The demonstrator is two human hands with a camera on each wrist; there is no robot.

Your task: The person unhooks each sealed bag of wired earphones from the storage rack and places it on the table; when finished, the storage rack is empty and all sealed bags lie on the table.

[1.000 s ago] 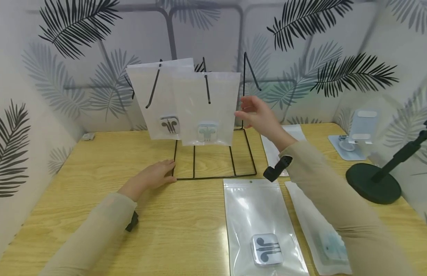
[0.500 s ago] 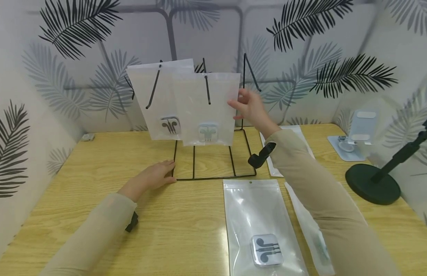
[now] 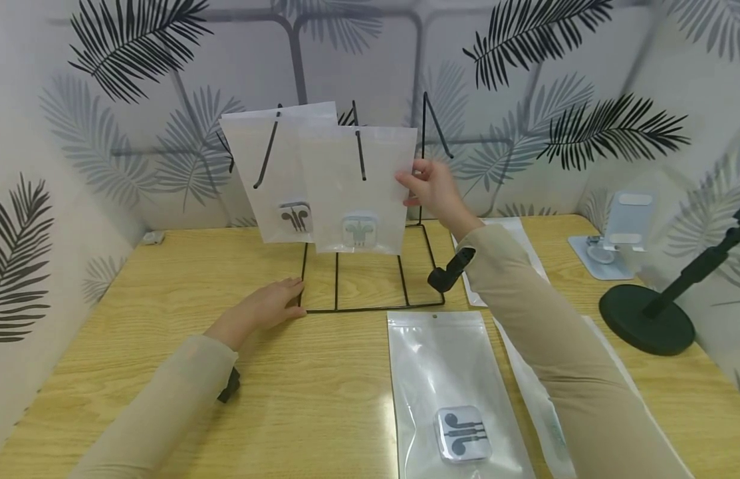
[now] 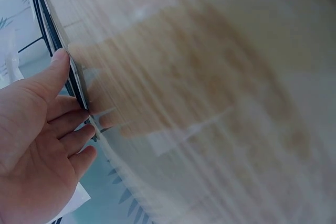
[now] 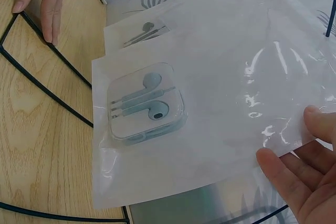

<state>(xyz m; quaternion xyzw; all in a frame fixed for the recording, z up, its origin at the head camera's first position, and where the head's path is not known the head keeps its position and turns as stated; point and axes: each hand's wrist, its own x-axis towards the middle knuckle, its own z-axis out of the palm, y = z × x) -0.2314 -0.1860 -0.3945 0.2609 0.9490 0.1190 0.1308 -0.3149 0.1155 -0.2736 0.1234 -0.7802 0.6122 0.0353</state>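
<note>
Two translucent zip bags hang on hooks of a black wire rack. In the front bag lies a case of pale earphones; the rear bag carries a dark earphone case. My right hand pinches the front bag's right edge, thumb on its face and other fingers partly behind, as the right wrist view shows. My left hand rests at the rack's front left base corner, fingers on the side wire and thumb near the front wire. Much of the left wrist view is blurred.
A bag with boxed earphones lies flat in front of the rack. More bags lie partly under my right arm. At the right stand a phone holder and a stand with a round dark base. The rack's right hook holds no bag.
My right hand has moved left from beside the front bag and taken its right edge. The left hand and the rack have stayed where they were.
</note>
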